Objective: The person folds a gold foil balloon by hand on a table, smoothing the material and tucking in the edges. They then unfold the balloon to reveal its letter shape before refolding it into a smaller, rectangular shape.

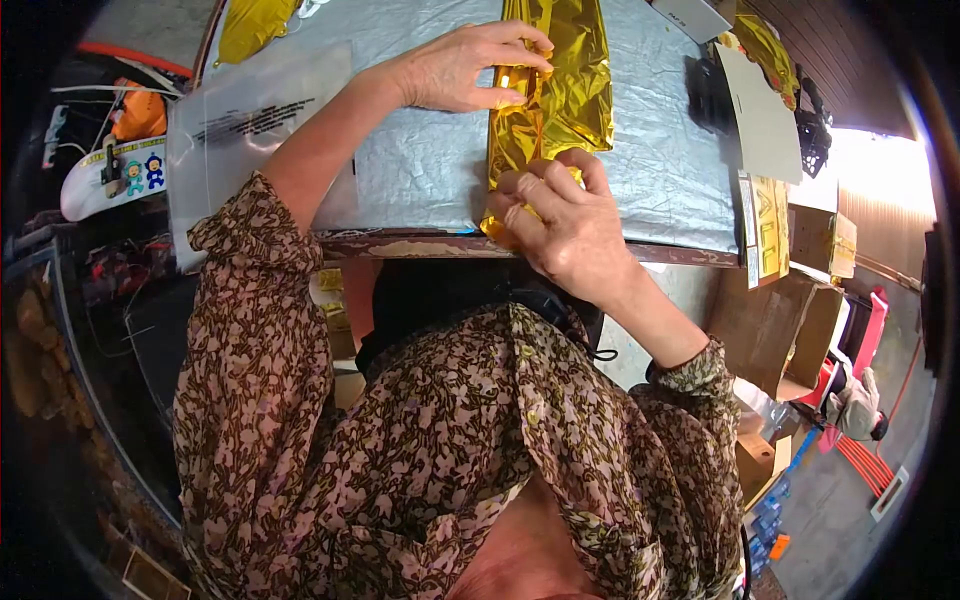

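A shiny gold foil sheet [580,85], creased and folded lengthwise along its left side, lies on the table in front of me. My left hand [465,68] rests over its left edge, thumb and fingers apart and touching the foil. Closer to me, my right hand [572,225] is closed, its curled fingers gripping the near end of the foil at the table's front edge. The fingertips of this hand are partly hidden, and gold foil shows between and beside them.
The table has a silvery-blue cover [420,180]. A clear plastic bag [250,130] lies at left, near more gold foil [250,28]. At right are a white box [695,15], a pale card panel [757,110] and a cardboard box [765,325] below the table.
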`<state>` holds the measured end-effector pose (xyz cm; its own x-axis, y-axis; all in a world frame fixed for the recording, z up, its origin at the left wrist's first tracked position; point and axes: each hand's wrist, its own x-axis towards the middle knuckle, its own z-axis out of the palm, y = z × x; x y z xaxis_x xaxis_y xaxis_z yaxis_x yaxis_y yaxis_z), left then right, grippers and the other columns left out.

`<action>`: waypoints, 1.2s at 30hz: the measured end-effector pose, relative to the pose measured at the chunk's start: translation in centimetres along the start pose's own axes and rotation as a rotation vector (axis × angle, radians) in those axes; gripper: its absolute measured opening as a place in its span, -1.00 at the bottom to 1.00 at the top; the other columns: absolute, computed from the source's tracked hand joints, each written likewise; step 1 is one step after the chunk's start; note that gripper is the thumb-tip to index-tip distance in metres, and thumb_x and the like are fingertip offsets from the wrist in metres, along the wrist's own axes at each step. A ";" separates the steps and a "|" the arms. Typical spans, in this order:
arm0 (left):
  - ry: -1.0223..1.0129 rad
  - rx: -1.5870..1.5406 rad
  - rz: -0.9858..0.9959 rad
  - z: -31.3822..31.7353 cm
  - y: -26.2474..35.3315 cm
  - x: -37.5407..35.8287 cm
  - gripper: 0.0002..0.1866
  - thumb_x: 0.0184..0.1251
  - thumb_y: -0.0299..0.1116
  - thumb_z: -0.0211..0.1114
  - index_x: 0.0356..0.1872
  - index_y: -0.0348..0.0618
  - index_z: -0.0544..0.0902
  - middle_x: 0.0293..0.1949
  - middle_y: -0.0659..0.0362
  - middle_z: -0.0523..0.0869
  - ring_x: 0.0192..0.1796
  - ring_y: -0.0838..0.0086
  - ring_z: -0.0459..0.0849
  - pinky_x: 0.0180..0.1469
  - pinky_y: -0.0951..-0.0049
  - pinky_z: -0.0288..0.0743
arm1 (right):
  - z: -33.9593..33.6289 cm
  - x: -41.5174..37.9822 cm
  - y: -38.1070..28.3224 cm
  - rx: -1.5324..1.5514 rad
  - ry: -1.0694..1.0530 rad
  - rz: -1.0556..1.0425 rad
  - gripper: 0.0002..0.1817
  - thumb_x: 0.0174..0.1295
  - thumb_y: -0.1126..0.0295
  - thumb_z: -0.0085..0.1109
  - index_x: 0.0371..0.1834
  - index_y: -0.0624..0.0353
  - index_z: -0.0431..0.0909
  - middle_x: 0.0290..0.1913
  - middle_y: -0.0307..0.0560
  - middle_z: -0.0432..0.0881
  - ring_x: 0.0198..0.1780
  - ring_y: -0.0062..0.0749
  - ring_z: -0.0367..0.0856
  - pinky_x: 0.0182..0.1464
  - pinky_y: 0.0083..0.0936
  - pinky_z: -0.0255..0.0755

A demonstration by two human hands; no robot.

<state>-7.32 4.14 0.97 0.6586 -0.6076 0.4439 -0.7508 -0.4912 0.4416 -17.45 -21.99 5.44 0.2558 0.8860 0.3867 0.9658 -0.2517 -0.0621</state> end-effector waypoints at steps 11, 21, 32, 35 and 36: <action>-0.057 -0.049 -0.054 0.0 0.3 -0.1 -0.52 0.43 -0.36 0.46 0.35 -0.08 0.68 0.44 0.13 0.56 0.46 0.20 0.56 0.52 0.19 0.52 | 1.5 -2.6 -0.4 0.242 0.125 0.097 -0.62 0.20 0.32 0.55 0.07 0.17 0.75 0.11 -0.13 0.79 0.00 -0.31 0.72 0.19 -0.21 0.44; 0.012 0.012 -0.003 0.6 -0.1 -0.1 -0.52 0.40 -0.24 0.50 0.32 -0.06 0.71 0.41 0.15 0.60 0.28 0.21 0.72 0.38 0.22 0.65 | 1.0 -2.1 -2.3 0.164 -0.198 0.198 -0.15 0.38 -0.19 0.26 0.60 0.15 0.44 0.56 -0.04 0.53 0.60 -0.11 0.45 0.73 0.11 -0.01; -0.031 -0.031 0.018 -0.2 0.6 0.3 -0.54 0.42 -0.35 0.47 0.32 -0.07 0.69 0.40 0.11 0.58 0.39 0.17 0.63 0.48 0.19 0.55 | 2.0 -2.2 -3.1 0.113 -0.006 0.138 -0.47 0.24 0.19 0.54 0.25 0.15 0.75 0.23 -0.08 0.78 0.30 -0.26 0.73 0.47 -0.10 0.46; -0.032 -0.005 0.043 -0.4 0.7 0.5 -0.55 0.42 -0.36 0.47 0.32 -0.08 0.69 0.40 0.10 0.59 0.40 0.16 0.62 0.47 0.19 0.55 | 2.3 -2.4 -3.2 0.052 0.071 0.056 -0.59 0.20 0.29 0.58 0.10 0.17 0.80 0.04 -0.11 0.85 0.11 -0.24 0.81 0.33 -0.17 0.59; -0.030 -0.005 0.045 -0.4 0.6 0.5 -0.55 0.42 -0.36 0.47 0.32 -0.08 0.69 0.40 0.10 0.59 0.40 0.16 0.62 0.47 0.19 0.55 | 2.1 -2.5 -2.9 0.127 0.085 0.052 -0.63 0.21 0.32 0.58 0.06 0.19 0.80 0.01 -0.11 0.86 0.09 -0.24 0.83 0.32 -0.17 0.60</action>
<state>-7.41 3.76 1.75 0.6221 -0.6479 0.4396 -0.7795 -0.4599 0.4253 -20.81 -22.62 2.74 0.3064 0.8355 0.4562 0.9503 -0.2406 -0.1977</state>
